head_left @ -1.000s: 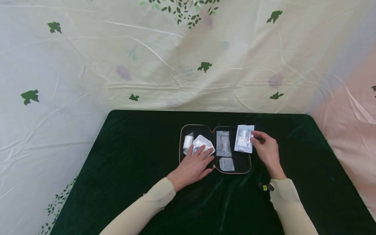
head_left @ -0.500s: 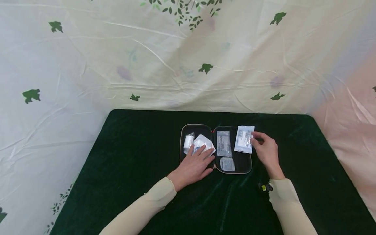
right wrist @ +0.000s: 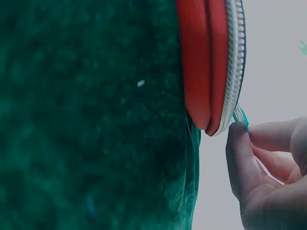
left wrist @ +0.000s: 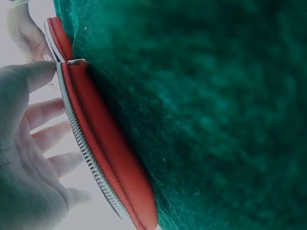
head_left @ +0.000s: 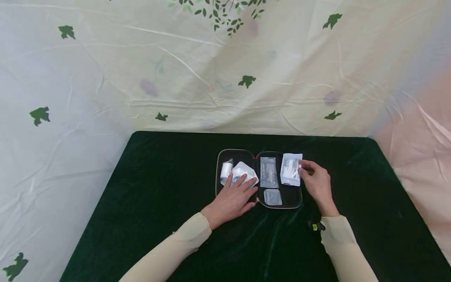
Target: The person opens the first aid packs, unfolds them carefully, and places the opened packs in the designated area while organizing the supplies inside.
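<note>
A red zip case (left wrist: pixel 110 134) with a black inside lies unfolded on the table, both halves facing up. My left hand (head_left: pixel 230 199) rests with spread fingers over the left half, touching a white packet (head_left: pixel 243 171) there; a wrapped white roll (head_left: pixel 226 169) lies beside that packet. My right hand (head_left: pixel 317 182) pinches the right edge of a white printed sachet (head_left: pixel 291 169) between thumb and fingers, over the upper right of the right half. Next to it in that half lie a long clear-wrapped packet (head_left: pixel 269 172) and a small square packet (head_left: pixel 273 197).
The table wears a dark green velvet cloth (head_left: pixel 169 176). Pale curtains (head_left: pixel 197 78) with leaf prints hang behind it and at both sides. A small black and yellow item (head_left: pixel 317 226) sits at the right cuff.
My right hand has moved slightly left and toward me, bringing the printed sachet farther over the case's right half. My left hand stays in place.
</note>
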Demonstrator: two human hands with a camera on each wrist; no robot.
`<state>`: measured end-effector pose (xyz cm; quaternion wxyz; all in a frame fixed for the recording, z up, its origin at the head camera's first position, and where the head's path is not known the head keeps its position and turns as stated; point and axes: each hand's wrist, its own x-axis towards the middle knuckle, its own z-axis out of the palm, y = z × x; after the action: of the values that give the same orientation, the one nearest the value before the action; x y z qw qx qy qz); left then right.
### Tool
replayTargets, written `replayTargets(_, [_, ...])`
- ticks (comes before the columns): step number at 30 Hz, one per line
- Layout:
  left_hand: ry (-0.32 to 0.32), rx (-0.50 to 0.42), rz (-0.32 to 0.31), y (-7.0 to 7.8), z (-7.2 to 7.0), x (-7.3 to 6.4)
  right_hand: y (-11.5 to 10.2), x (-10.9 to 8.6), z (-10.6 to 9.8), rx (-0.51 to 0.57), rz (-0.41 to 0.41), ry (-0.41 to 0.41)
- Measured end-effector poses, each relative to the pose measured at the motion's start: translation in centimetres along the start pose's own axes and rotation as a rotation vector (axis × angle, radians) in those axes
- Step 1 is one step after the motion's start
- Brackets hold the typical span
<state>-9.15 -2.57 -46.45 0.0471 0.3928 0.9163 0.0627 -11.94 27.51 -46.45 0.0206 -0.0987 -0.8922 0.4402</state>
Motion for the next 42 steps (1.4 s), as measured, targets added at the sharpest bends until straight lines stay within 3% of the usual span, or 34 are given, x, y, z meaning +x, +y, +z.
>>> replayTargets(21, [-0.008, 0.014, 0.003, 0.0, -0.3, 0.0, -1.1, -0.4, 1.2, -0.042, -0.027, -0.111])
replayTargets(42, [-0.005, 0.011, 0.009, -0.4, -0.3, 0.1, -1.8, -0.2, 1.7, -0.066, -0.047, -0.130])
